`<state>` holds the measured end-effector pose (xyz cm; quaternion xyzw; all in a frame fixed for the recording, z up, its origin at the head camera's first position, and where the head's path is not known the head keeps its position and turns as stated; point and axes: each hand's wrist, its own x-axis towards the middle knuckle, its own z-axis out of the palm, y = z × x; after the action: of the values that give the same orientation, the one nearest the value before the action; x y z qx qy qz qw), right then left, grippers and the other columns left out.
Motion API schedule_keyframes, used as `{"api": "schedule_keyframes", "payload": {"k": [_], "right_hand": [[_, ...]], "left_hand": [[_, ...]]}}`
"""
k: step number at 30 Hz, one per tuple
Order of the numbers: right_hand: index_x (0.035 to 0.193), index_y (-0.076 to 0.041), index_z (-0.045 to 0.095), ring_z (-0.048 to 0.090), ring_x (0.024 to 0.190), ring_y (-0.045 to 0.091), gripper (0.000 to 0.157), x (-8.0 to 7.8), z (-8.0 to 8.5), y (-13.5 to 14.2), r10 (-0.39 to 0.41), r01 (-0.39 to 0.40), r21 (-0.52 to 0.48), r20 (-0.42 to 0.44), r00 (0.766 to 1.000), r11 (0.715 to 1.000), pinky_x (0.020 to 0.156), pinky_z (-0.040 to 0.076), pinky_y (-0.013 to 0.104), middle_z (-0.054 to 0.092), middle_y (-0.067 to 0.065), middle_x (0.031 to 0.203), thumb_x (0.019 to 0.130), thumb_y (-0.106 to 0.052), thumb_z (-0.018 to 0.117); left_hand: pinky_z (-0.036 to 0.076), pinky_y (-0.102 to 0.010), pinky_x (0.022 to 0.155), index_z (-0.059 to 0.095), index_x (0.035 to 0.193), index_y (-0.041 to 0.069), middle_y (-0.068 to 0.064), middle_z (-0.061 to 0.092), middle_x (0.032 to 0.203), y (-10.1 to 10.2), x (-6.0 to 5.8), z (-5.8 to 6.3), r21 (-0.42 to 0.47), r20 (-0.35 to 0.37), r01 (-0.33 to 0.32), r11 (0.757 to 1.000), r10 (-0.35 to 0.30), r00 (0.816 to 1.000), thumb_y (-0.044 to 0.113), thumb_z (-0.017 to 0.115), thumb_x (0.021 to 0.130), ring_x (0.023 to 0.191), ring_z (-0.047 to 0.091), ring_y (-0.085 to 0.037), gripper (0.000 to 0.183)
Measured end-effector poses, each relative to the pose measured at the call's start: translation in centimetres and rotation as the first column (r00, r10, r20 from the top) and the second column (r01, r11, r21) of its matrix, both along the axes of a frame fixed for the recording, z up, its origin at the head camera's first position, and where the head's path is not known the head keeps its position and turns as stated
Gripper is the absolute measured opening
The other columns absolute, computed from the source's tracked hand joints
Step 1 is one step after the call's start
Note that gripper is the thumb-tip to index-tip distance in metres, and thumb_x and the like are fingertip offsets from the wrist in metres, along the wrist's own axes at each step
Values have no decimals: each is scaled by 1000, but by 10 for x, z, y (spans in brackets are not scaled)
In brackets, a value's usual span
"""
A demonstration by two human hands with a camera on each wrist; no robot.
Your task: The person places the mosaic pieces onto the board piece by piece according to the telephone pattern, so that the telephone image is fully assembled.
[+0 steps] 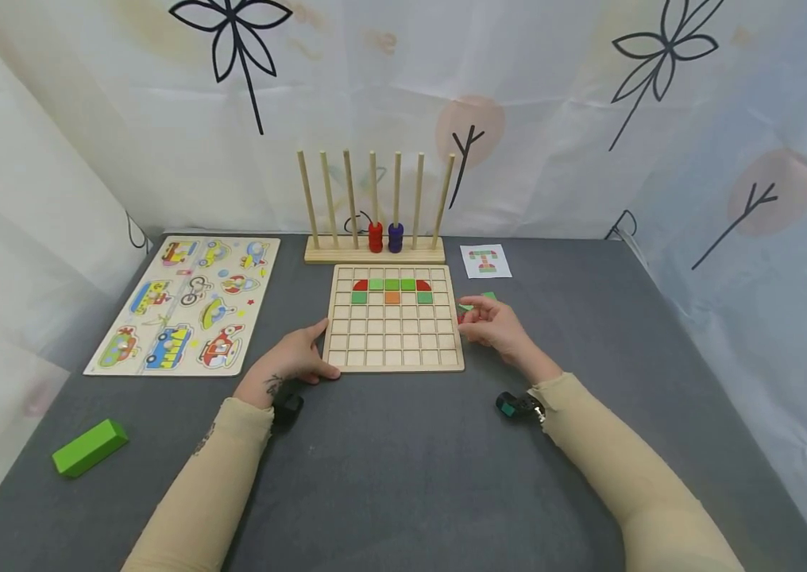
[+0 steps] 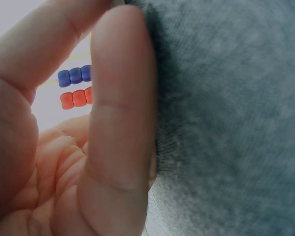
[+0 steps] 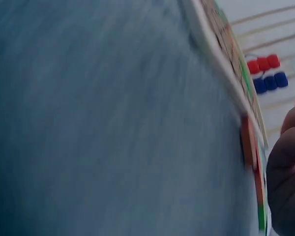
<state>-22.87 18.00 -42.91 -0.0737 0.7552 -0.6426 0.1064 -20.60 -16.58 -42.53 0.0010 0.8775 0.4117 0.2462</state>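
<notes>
Wooden and flat before you, the grid board [image 1: 392, 343] could skew if your outstretched left hand [image 1: 294, 355] slips from its left edge, while your curled right hand [image 1: 496, 327], any pinch unclear, might scatter loose tiles [image 1: 490, 295] beside its right edge.

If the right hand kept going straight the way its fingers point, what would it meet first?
Most likely the small loose tiles close by the right hand, then the right edge of the grid board. The hand's height is unclear, so it may pass above both.
</notes>
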Motion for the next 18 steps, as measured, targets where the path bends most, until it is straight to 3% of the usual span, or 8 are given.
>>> {"api": "schedule_keyframes", "payload": {"k": [6, 13, 18], "right_hand": [[124, 5, 52, 44, 57, 7, 49, 8, -1, 23, -13, 13, 247, -1, 1000, 969, 53, 35, 22, 57, 0, 71, 78, 0, 68], [116, 7, 57, 46, 58, 10, 43, 7, -2, 24, -23, -2, 380, 60, 998, 925, 56, 39, 24, 54, 1, 67, 76, -1, 69], [114, 7, 59, 41, 53, 10, 40, 5, -1, 20, -36, 9, 474, 50, 998, 880, 51, 36, 25, 50, 0, 63, 76, -1, 68]], "left_hand": [[48, -29, 53, 11, 150, 13, -7, 52, 66, 1, 0, 0, -3, -6, 2, 1000, -2, 1000, 13, 81, 69, 50, 52, -15, 107], [48, -28, 53, 12, 150, 13, -7, 52, 67, 1, 0, 0, -6, -9, 4, 1000, -4, 1000, 13, 81, 70, 50, 52, -15, 106], [48, -28, 53, 12, 150, 14, -7, 52, 67, 1, 0, 1, -6, -2, -3, 1000, 3, 1000, 13, 81, 70, 50, 52, -15, 106]]}}
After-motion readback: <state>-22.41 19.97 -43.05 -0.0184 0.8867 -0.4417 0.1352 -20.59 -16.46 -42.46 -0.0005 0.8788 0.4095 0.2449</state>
